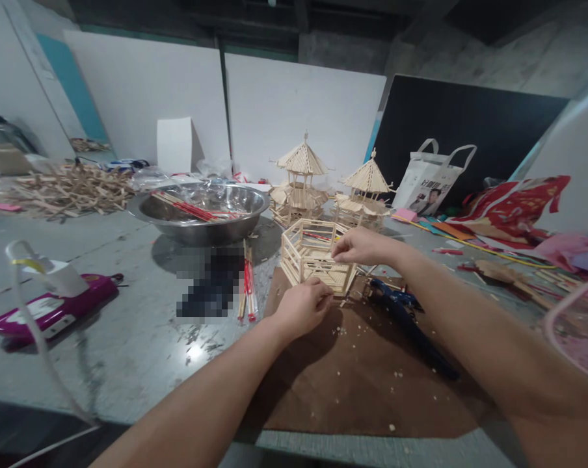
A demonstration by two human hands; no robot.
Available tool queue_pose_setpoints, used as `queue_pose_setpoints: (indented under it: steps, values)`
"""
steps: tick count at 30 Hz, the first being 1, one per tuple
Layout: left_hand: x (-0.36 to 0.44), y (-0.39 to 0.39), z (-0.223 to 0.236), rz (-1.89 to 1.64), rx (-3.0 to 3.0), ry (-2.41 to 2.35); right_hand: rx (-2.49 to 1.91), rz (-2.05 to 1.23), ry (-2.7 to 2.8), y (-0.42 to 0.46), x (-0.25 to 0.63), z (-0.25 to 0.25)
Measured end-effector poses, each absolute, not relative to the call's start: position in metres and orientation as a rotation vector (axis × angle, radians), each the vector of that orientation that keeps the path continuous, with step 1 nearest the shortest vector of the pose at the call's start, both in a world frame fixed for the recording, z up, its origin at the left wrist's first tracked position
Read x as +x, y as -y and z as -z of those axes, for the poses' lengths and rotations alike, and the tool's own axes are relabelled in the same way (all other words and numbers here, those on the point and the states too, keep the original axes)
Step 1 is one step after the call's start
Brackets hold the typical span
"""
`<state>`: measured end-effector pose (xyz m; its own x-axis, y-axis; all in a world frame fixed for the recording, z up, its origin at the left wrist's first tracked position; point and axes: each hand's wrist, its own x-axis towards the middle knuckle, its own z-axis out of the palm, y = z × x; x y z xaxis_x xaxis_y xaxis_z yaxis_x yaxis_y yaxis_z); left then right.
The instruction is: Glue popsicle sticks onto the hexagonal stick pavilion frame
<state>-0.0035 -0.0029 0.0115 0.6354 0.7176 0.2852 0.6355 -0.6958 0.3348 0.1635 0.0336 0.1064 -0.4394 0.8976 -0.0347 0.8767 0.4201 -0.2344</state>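
Note:
A model pavilion frame point(323, 260) built of thin wooden sticks, many-sided with open railings, stands at the far end of a brown board point(343, 383). My left hand point(306, 302) is closed at its front lower edge, fingertips against the sticks. At the upper right of the frame, my right hand point(360, 246) has its fingers pinched together by a corner; whatever lies between the fingertips is hidden. Close to my right forearm lies a dark blue plier-like tool point(401, 309) with long handles. Small wood scraps are scattered over the board.
Two roofed stick pavilions point(304, 166) stand behind. Left of them is a steel basin point(201, 224) with red-wrapped sticks. More bundled sticks point(248, 286) lie nearer. A purple power strip point(54, 309), a wood pile point(74, 188) and a white bag point(423, 179) are farther out.

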Motion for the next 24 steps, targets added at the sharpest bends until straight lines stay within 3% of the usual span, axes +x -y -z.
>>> queue_pose_setpoints:
  steps: [24]
  values:
    - [-0.004,0.003,-0.011,-0.578,2.672,-1.138,-1.496,-0.434,2.421,-0.03,0.167,-0.094]
